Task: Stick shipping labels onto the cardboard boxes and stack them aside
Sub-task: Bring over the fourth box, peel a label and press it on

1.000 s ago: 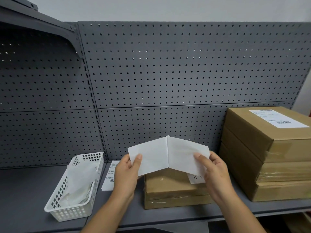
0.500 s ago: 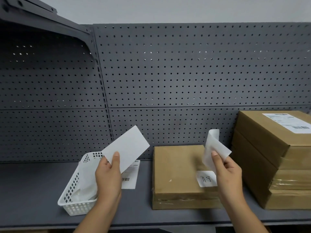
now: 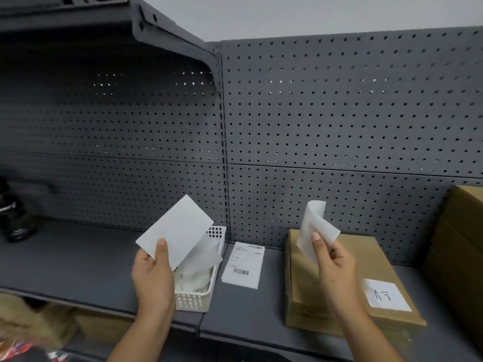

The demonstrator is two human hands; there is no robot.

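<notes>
Wide open shelf (image 3: 78,257) on the left, just a dark object (image 3: 13,220) at the far end. Basket (image 3: 193,300) and cardboard box (image 3: 376,259) flank a narrow lane, a printed label (image 3: 243,265) lying flat in it. Stacked boxes (image 3: 462,244) wall off the right; the upper shelf (image 3: 78,19) overhangs the left bay.

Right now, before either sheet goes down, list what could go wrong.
1. The thin sheet in the right hand curls over at its top; if sticky, it may bond to itself.
2. The cardboard box carries a handwritten sticker near its front corner; careless placement could cover it.
3. A printed shipping label lies loose between the white basket and the box; the left hand, holding a flat white sheet, could brush it off the shelf.
</notes>
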